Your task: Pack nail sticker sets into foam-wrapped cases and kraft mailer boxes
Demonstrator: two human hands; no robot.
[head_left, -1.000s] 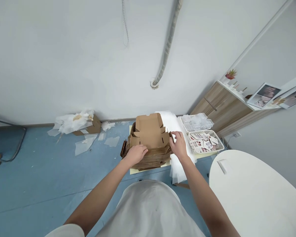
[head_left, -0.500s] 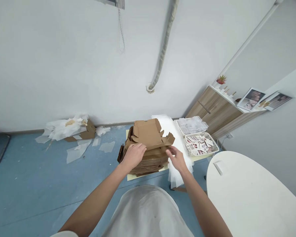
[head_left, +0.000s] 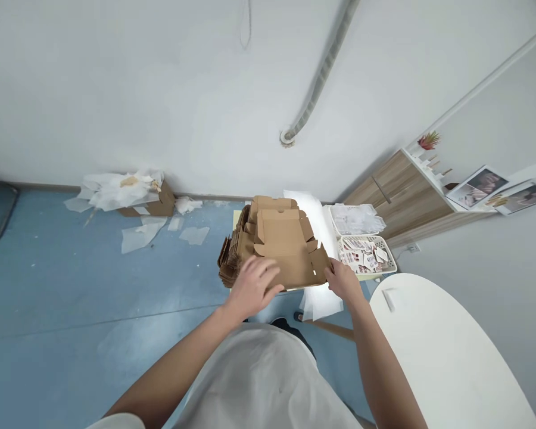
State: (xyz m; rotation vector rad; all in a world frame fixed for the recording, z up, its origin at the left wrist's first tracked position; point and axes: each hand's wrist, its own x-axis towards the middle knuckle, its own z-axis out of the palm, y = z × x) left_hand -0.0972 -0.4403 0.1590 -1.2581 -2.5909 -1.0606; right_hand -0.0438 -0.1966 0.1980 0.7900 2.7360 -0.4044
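Note:
An unfolded cardboard box (head_left: 283,235) lies tilted over a stack of similar flattened boxes (head_left: 237,247), and its front part covers much of the stack. My right hand (head_left: 345,281) pinches the flap at its front right corner. By the front left edge is my left hand (head_left: 254,287), fingers apart and slightly bent, holding nothing; whether its fingertips touch the cardboard I cannot tell. White sheets of thin packing material (head_left: 310,220) lie to the right of the stack, hanging over the front edge.
Two white baskets stand right of the sheets, one with clear packets (head_left: 356,219), one with printed cards (head_left: 361,256). A round white table (head_left: 446,345) is at the right, a wooden cabinet (head_left: 399,185) behind. A carton with scraps (head_left: 165,199) sits on the floor, far left.
The top box has come toward me and to the right, separating from the stack. My right hand has closed on its flap; my left hand has come off its top toward the front edge.

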